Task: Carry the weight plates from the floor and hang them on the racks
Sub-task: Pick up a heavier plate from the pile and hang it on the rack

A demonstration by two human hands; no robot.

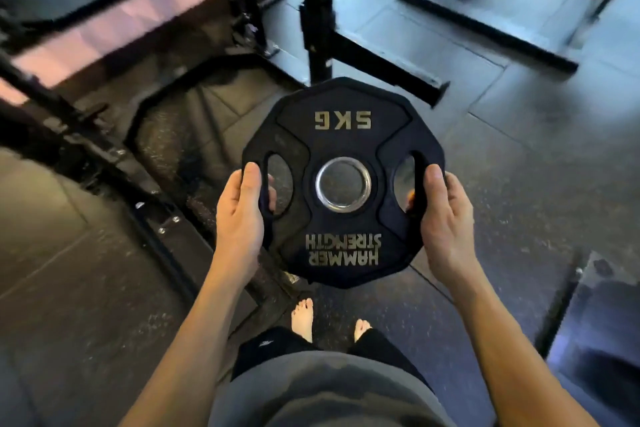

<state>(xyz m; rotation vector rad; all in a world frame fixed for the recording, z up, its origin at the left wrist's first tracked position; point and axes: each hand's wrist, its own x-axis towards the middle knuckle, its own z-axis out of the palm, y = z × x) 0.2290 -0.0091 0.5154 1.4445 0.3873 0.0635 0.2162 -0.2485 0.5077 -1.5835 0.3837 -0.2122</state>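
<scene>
A black 5 kg weight plate [343, 135] with gold lettering and a steel centre ring is held flat in front of me, well above the floor. My left hand [242, 211] grips its left edge, with fingers curled through the left grip slot. My right hand [446, 218] grips the right edge, thumb on top beside the right slot. The plate's lettering reads upside down from here. A black rack upright [317, 10] rises just beyond the plate, with its base foot [388, 69] running to the right.
Dark rubber floor tiles [519, 163] lie all around. A black steel frame [114, 163] runs diagonally along the left. A pink wall band [114, 28] is at the upper left. More rack bases [485, 28] lie at the upper right. My bare feet [303, 319] stand below the plate.
</scene>
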